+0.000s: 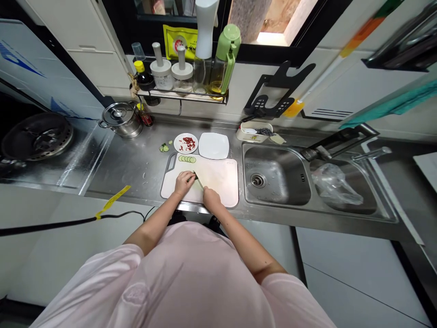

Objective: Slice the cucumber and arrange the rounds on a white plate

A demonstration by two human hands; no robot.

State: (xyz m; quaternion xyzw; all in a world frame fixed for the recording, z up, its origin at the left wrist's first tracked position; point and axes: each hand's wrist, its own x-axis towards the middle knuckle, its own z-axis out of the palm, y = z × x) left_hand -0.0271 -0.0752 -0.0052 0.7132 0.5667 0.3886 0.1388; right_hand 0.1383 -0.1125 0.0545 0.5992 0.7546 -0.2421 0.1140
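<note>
Vegetable cutting on a cutting board (223, 184); directions are read as on a clock face centred on the board. At 9 o'clock, the left hand (185, 183) is closed on a small dark green piece (195, 175), probably cucumber. At 5 o'clock, a knife (200, 182) is gripped by the right hand (212, 200), its blade angled towards 11 o'clock beside the piece. Cucumber slices (187, 159) are laid in a row at 11 o'clock, below a plate of chopped red pieces (186, 144). Slicing is judged to be in hand; for the next cut, the piece should be held steady and the fingertips tucked clear. The knife's handle is hidden by the right hand, the piece is largely covered by the left, and whether the board is touched by the blade cannot be told.
</note>
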